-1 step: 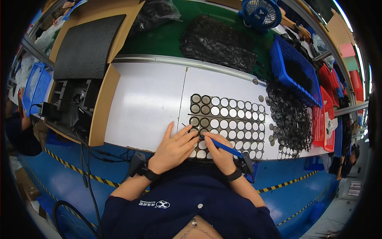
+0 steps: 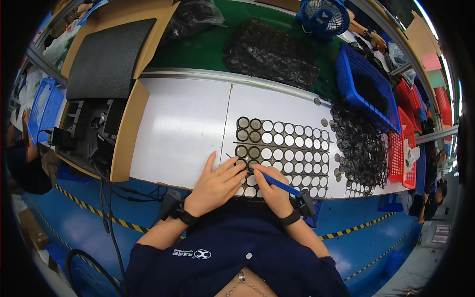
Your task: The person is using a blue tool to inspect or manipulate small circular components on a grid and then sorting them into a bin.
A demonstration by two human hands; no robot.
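Note:
My left hand lies flat at the near left of a grid of round discs in dark frames. Its thumb is spread apart, and its fingertips touch the dark rings at the left end. My right hand is closed around a slim blue pen-shaped tool. The tool's tip rests by a ring beside my left fingertips; the exact contact is hidden. Most discs are white, while the left columns show greyish, see-through discs in black rings.
Right of the grid lies a heap of black rings, with loose grey discs beside it. A blue crate and red basket stand farther right. An open carton with black foam is at left; a blue fan stands at the back.

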